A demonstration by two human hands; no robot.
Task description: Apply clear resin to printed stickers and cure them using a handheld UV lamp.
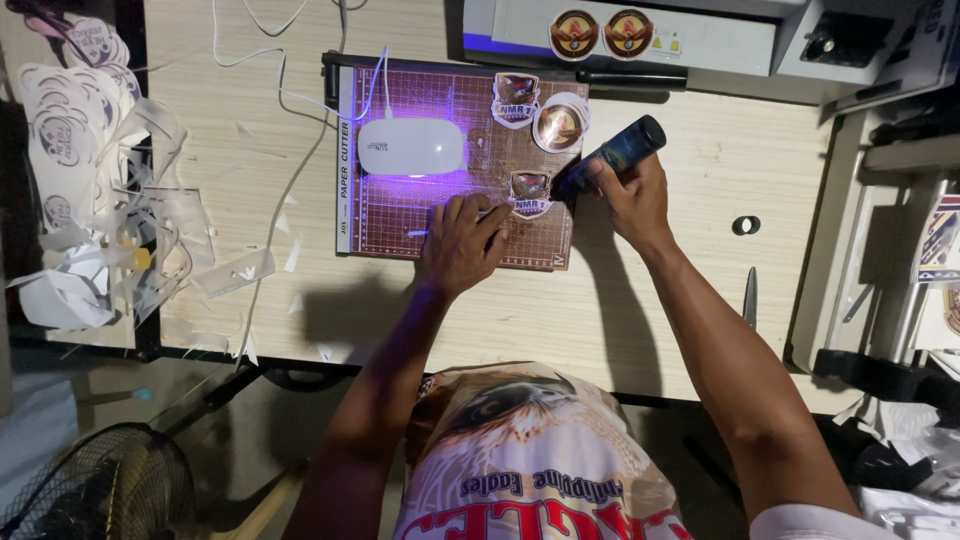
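Left hand [462, 243] pressing flat, fingers spread, on shield-shaped glossy emblem sticker [530, 194] near cutting mat's [400, 225] right edge; right hand [630, 200] closed around dark blue cylindrical bottle [615, 155], tipped toward it. Probably midway: two more emblems [516, 100] waiting at mat's far right corner.

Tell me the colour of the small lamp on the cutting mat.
White lamp, casting violet light; head view.

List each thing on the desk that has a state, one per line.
UV lamp: lit, violet glow on cutting mat.
Dark bottle: tilted, held in right hand.
Shield sticker: flat, pressed by left hand.
Round sticker: flat, untouched.
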